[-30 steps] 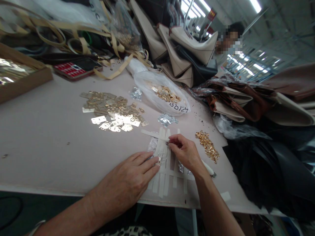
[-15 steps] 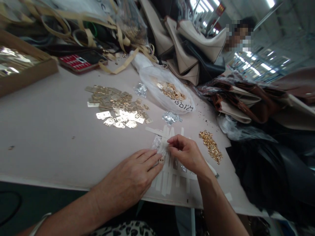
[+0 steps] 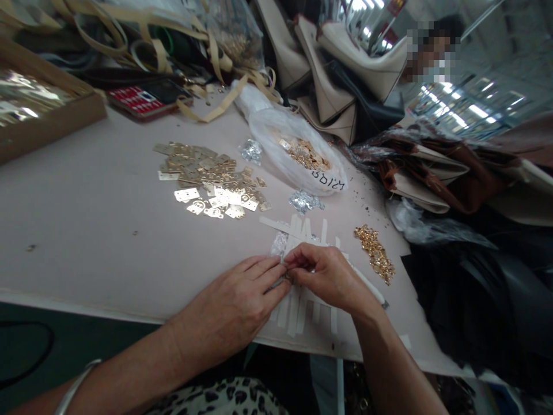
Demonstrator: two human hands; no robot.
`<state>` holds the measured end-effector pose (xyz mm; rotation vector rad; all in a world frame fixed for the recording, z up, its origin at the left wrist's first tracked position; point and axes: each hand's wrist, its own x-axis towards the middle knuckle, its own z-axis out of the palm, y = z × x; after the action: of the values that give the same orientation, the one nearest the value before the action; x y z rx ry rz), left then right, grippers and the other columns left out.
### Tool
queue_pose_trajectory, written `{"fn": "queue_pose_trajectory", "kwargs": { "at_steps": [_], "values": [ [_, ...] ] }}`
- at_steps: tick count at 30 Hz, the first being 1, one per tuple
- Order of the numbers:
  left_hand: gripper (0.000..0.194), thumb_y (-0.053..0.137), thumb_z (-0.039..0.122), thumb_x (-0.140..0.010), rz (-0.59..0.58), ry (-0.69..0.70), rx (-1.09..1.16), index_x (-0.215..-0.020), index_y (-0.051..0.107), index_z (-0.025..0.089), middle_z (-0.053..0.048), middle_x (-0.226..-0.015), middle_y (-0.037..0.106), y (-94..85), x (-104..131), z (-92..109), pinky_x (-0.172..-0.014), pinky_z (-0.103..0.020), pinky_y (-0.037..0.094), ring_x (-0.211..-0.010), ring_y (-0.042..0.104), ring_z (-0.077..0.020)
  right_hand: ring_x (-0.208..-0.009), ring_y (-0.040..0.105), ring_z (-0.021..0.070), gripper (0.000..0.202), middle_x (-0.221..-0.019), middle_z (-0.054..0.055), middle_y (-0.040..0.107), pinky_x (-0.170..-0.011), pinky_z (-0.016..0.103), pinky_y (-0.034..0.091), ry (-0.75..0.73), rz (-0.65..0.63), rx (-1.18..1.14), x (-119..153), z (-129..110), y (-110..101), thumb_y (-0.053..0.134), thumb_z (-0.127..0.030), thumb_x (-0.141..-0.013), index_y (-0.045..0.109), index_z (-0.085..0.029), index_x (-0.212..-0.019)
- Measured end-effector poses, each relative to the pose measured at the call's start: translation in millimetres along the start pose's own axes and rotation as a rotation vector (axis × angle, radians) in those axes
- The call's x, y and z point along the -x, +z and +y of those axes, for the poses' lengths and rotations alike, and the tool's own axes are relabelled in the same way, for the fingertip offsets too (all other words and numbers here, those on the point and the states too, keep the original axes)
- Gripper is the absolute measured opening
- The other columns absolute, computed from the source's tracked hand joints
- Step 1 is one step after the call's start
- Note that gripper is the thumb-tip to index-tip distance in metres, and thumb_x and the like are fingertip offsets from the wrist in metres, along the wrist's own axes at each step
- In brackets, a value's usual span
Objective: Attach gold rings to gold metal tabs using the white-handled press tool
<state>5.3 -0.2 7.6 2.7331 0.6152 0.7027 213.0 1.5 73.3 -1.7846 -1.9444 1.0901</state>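
Meeting fingertip to fingertip, both hands are busy over the pale strips (image 3: 295, 314) at the table's (image 3: 108, 236) near edge! The left hand (image 3: 235, 294) lies low, palm down, its fingers stretched right; whether they pin a piece, I can't tell. The right hand (image 3: 326, 274) curls in, thumb and fingers drawn close as for a pinch, but whatever sits between them is hidden. Close work, this!

And how far along are we? Well short of the end, I'd judge: gold plates (image 3: 196, 164) lie heaped loose at far left, silver bits (image 3: 305, 202) just beyond the strips, gold fittings (image 3: 375, 253) piled to the right, and the white bag (image 3: 330, 183) at the far side holds more gold pieces. Anything finished under those hands is covered, so what's done, I can't count.
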Motion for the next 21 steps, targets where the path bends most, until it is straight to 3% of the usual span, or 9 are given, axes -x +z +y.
{"fn": "queue_pose_trajectory", "kwargs": {
  "at_steps": [6, 16, 19, 21],
  "values": [
    [0.038, 0.055, 0.016, -0.094, -0.012, 0.005, 0.005, -0.132, 0.059, 0.013, -0.014, -0.136, 0.061, -2.0, -2, 0, -0.113, -0.045, 0.044, -0.131, 0.053, -0.0282, -0.074, 0.069, 0.0170, 0.026, -0.084, 0.002, 0.077, -0.066, 0.028, 0.048, -0.026, -0.012, 0.240, 0, -12, -1, 0.059, -0.006, -0.079, 0.074, -0.022, -0.093],
    [0.035, 0.055, 0.015, -0.093, -0.004, 0.027, -0.031, -0.127, 0.060, 0.014, -0.015, -0.133, 0.063, -3.0, -2, 1, -0.110, -0.045, 0.045, -0.127, 0.057, -0.0272, -0.073, 0.070, 0.0153, 0.029, -0.082, 0.000, 0.077, -0.067, 0.028, 0.051, 0.009, -0.037, 0.044, -3, -7, -2, 0.062, -0.003, -0.074, 0.073, -0.022, -0.093],
    [0.034, 0.055, 0.015, -0.092, 0.002, 0.036, -0.058, -0.126, 0.062, 0.014, -0.014, -0.134, 0.063, -3.3, -1, 1, -0.110, -0.045, 0.045, -0.127, 0.056, -0.0279, -0.077, 0.069, 0.0171, 0.019, -0.087, 0.002, 0.077, -0.072, 0.031, 0.052, 0.014, 0.068, 0.046, 10, -1, -10, 0.064, -0.015, -0.082, 0.073, -0.023, -0.098],
    [0.033, 0.055, 0.015, -0.093, 0.011, 0.039, -0.071, -0.124, 0.063, 0.015, -0.013, -0.136, 0.063, -3.1, 0, 2, -0.109, -0.045, 0.045, -0.127, 0.057, -0.0282, -0.081, 0.069, 0.0192, 0.016, -0.092, 0.004, 0.077, -0.076, 0.035, 0.053, 0.068, 0.240, 0.124, 25, 12, -16, 0.062, -0.025, -0.089, 0.072, -0.023, -0.101]
  ]
}}
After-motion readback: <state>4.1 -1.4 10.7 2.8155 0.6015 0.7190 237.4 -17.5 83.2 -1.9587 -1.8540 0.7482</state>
